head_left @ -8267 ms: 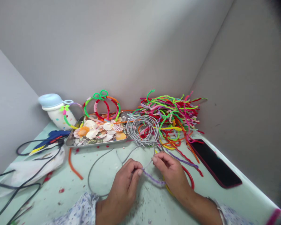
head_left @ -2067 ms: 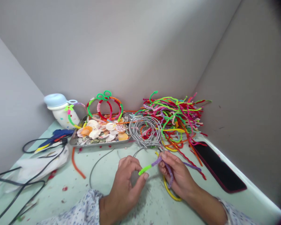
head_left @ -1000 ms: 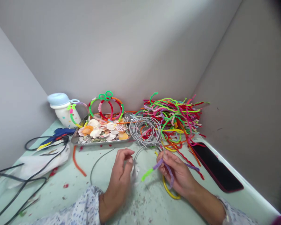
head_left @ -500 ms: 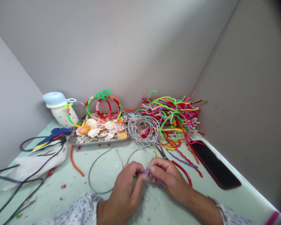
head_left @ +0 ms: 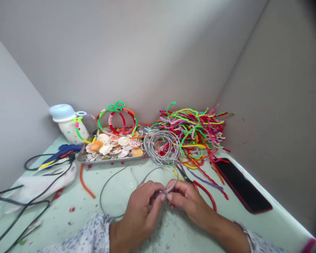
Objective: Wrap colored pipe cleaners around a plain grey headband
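Note:
My left hand (head_left: 140, 212) and my right hand (head_left: 191, 203) meet low in the middle, fingertips almost touching. Between them a purple pipe cleaner (head_left: 162, 192) is pinched, wrapped against a grey wire (head_left: 177, 177). From the fingers the wire arches up and over to the left, where a wide loop of it (head_left: 101, 195) lies on the table. Each hand is closed in a pinch of thumb and index finger. Most of the pipe cleaner is hidden by the fingers. Just beyond my right hand lie scissors with a red handle (head_left: 210, 197).
Behind my hands are a coil of grey wire (head_left: 162, 162) and a heap of coloured pipe cleaners (head_left: 197, 121). A metal tray (head_left: 113, 161) of seashells, topped by pipe-cleaner rings, stands left of them. A phone (head_left: 243, 186) lies right; a bottle (head_left: 72, 130) and black cable (head_left: 28, 203) are left.
My right fingers have shifted slightly on the pipe cleaner, whose tail below that hand now shows less. More of the scissors' red handle is visible.

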Tool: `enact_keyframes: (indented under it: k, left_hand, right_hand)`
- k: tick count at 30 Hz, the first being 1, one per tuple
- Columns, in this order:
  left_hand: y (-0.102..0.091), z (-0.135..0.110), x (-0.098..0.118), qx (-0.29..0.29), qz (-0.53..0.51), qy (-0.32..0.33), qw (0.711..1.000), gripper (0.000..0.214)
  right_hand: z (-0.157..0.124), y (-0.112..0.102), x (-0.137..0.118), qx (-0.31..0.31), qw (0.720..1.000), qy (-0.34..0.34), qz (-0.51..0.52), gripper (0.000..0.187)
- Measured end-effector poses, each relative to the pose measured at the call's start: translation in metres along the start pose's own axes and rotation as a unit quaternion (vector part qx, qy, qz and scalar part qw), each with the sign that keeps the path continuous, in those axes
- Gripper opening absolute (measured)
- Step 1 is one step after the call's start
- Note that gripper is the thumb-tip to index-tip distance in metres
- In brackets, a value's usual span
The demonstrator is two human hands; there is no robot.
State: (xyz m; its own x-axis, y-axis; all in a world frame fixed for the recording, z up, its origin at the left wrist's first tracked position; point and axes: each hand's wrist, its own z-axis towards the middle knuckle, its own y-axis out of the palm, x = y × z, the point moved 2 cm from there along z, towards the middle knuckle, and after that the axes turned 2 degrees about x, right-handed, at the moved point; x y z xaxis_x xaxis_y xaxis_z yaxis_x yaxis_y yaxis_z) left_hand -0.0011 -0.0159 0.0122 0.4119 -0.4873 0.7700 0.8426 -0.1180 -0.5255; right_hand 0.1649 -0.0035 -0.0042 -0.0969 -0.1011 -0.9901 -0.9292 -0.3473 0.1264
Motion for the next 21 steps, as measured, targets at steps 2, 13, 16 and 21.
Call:
enact_keyframes:
  k: [2,13,16,21]
  left_hand:
    - [0.000,0.001,0.000,0.005,0.021,0.020,1.000,0.016]
    - [-0.006,0.004,0.003,0.033,-0.001,0.055,0.998,0.014]
    - [-0.009,0.003,0.006,0.049,0.001,0.085,0.995,0.014]
    - [-0.012,-0.007,0.019,0.026,0.008,0.190,0.981,0.024]
  right_hand:
    - [0.001,0.000,0.000,0.000,1.000,0.005,0.003,0.017]
    - [-0.002,-0.002,0.004,0.004,0.998,0.040,0.054,0.026]
    - [0.000,-0.004,0.006,0.011,0.997,0.016,0.071,0.023]
    - [0.002,0.002,-0.004,0.022,0.993,-0.040,-0.112,0.017]
